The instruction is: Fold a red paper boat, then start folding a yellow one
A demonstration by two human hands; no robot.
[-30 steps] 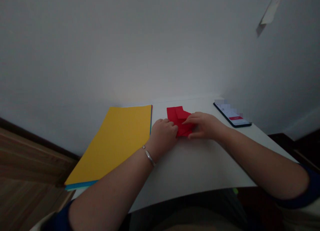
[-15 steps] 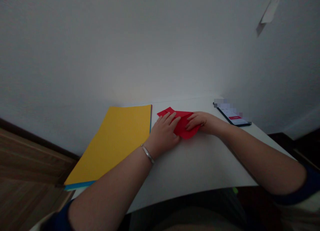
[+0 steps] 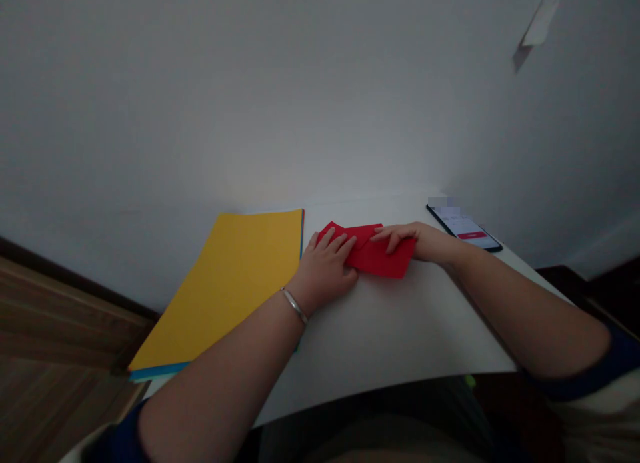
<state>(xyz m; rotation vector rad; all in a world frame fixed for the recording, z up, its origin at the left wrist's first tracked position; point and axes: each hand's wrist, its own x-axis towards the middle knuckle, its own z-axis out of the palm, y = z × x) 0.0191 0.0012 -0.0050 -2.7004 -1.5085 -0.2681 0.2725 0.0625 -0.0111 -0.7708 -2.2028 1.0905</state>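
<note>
A folded piece of red paper (image 3: 383, 258) lies on the white table, with crease lines and a pointed corner at its far left. My left hand (image 3: 329, 259), a silver bangle at the wrist, rests flat across the left part of the paper with its fingers spread. At the right end, my right hand (image 3: 407, 239) holds the paper by its far right edge, some fingers bent over the top face. Its thumb is hidden. The near right part of the paper looks slightly raised from the table.
Left of the paper is a stack of coloured sheets (image 3: 240, 269), yellow on top with blue showing below. A phone (image 3: 465, 228) with a lit screen lies at the back right of the white table (image 3: 390, 336). A wall (image 3: 320, 103) rises behind the table.
The curled right part of the red paper has come down flatter and extends further right. My right hand has shifted slightly right along it. My left hand has moved little.
</note>
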